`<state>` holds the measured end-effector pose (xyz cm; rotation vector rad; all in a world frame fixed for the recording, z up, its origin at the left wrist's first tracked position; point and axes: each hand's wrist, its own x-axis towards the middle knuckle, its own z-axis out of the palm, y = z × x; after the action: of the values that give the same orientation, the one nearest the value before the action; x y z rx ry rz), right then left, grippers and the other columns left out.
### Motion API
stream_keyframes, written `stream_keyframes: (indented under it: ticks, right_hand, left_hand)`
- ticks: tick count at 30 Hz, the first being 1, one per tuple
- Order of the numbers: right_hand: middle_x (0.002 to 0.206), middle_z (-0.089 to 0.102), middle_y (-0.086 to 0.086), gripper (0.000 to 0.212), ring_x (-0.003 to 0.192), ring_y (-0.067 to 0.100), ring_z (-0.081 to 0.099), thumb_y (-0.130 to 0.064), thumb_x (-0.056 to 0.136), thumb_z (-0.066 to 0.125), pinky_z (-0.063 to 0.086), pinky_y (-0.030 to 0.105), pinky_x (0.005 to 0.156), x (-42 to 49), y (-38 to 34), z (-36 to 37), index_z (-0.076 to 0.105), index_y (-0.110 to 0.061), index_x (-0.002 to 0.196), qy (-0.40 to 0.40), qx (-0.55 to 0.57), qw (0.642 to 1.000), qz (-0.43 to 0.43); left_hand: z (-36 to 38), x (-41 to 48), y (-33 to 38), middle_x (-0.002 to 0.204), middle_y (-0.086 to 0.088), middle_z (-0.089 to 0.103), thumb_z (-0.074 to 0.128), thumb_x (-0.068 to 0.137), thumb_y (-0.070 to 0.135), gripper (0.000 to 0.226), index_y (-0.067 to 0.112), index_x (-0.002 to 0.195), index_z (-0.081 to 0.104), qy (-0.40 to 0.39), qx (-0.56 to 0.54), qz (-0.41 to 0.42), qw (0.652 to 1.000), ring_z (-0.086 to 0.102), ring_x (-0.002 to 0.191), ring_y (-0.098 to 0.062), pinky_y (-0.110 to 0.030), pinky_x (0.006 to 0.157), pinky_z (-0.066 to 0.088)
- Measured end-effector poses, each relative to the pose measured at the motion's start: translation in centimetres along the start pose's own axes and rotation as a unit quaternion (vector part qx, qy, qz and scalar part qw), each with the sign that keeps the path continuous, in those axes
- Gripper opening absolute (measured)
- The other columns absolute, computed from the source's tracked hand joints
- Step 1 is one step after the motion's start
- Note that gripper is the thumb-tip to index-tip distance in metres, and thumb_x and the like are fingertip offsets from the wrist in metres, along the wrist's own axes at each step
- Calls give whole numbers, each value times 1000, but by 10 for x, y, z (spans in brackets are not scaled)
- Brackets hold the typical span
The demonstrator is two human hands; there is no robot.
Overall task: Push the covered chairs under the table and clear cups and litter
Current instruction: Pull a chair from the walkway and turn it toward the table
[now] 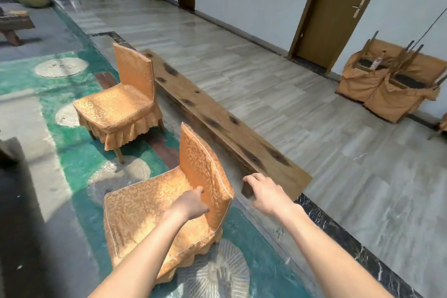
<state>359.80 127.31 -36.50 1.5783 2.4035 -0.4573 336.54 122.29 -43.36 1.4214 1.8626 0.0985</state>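
Near covered chair (145, 213): directly ahead, seat pointing left, back rightward; my left hand (191, 204) grips its backrest edge; my right hand (266, 192), loosely curled, empty, just beside plank (217, 116) end.

Bright daylight throughout. Sun lands in patches on the near chair (145, 203) seat, mottled with soft shadow, and evenly on the far chair (121, 106). Heavy dark shadow covers the near left corner of the floor (290, 94). Glossy tiles throw pale glare streaks toward the floor's far left end.

Whole frame is soft and motion-smeared: the stacked chairs (391, 82) at the floor's right edge are worst, and the plank (217, 116) grain is smudged.

Wide-angle bend: the door (338, 7) frame leans and straight lines bow near the picture's borders.

Left hand (191, 203) is shaded and darker, right hand (266, 193) is sunlit. Both are slightly blurred.
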Motion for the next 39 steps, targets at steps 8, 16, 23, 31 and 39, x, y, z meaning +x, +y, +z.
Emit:
stream_keyframes:
  ticks: [8,16,23,31,39]
  right_hand:
    - [154,37,4,71,136,30,42,2,86,56,45,44,104,126,37,-26,37,-22,150,-32,-57,993,-94]
    - [155,32,7,68,137,31,42,-5,92,57,48,48,102,266,18,-31,32,-20,153,-87,-183,945,-256]
    - [167,13,6,85,153,26,20,-4,89,63,36,45,114,348,8,-41,19,-25,158,-63,-307,860,-402]
    - [169,8,3,90,157,25,4,-1,88,60,13,55,125,411,-33,-18,15,-30,160,-39,-414,734,-537]
    - [155,38,3,75,153,27,18,-10,87,63,1,60,122,436,-45,23,30,-27,152,7,-486,612,-624]
  left_hand:
    - [1,85,31,148,-11,54,67,83,29,79,16,154,37,29,-80,-73,994,56,128,-30,-36,100,50]
    - [28,147,50,149,-18,50,72,86,46,81,10,151,38,92,-222,-182,954,52,133,-34,-42,110,43]
    - [61,175,88,156,-17,35,72,82,55,97,26,157,17,98,-229,-304,919,45,135,-39,-51,106,45]
    - [92,201,116,137,-16,34,70,84,12,98,29,155,4,160,-173,-418,877,48,106,-30,-41,74,53]
    - [103,224,111,119,-14,51,71,71,-2,65,16,123,37,239,-144,-454,846,50,109,-36,-58,93,47]
